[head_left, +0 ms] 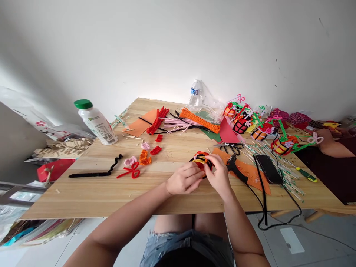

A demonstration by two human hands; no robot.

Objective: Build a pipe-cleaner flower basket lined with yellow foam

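Orange, yellow and black fuzzy strips are showing on the small piece that both hands are holding, a little right of and below the middle of the frame. The left hand is closing its fingers around the near left side of it, while the right hand is pinching its right side with thumb and fingers; the hands are covering much of it, so whether it is touching the wooden table is impossible to tell. Left of the hands, a red bow is lying near an orange coil, and a black strip is stretching toward the left, its far end kinking upward. Just right of the hands, a black glue gun is resting on an orange sheet, with scissors lying above it and a phone farther right. Toward the upper centre, red stems and orange stems are lying in bundles. A white bottle is standing at the left, and decorated baskets are sitting toward the right, near another person's forearm.
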